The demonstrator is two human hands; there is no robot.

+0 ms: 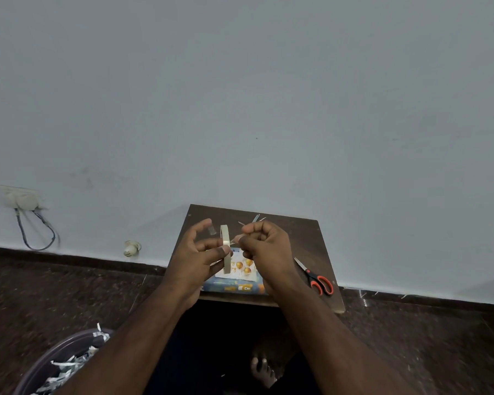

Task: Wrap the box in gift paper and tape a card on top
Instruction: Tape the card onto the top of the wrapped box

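We look down on a job that appears close to its end: the flat box in blue patterned gift paper (234, 287) lies already wrapped near the front edge of the small dark brown wooden table (305, 238), and the white greeting card printed with gold balloons (240, 269) sits on top of it, partly hidden behind the hands. What we judge to be left is the taping of that card; we cannot tell from here whether any strip already holds it down. Both hands are raised above the box. The left hand (200, 252) holds the cream-coloured roll of adhesive tape (226, 248) upright and edge-on to us, thumb and a finger curled around its rim, the other fingers spread loosely behind it. The right hand (264, 246) is curled into a near fist just beside the roll, its fingertips pinching what looks like the free end of the tape, drawn out only a short way. Red-and-black handled scissors (315, 276) lie on the table to the right, apart from the box and within reach for a cut. A few short pale strips (254, 219), possibly tape or paper offcuts, rest near the table's far edge. Off to the lower left, a purple round basin of shredded paper scraps (63, 363) stands on the dark speckled floor.
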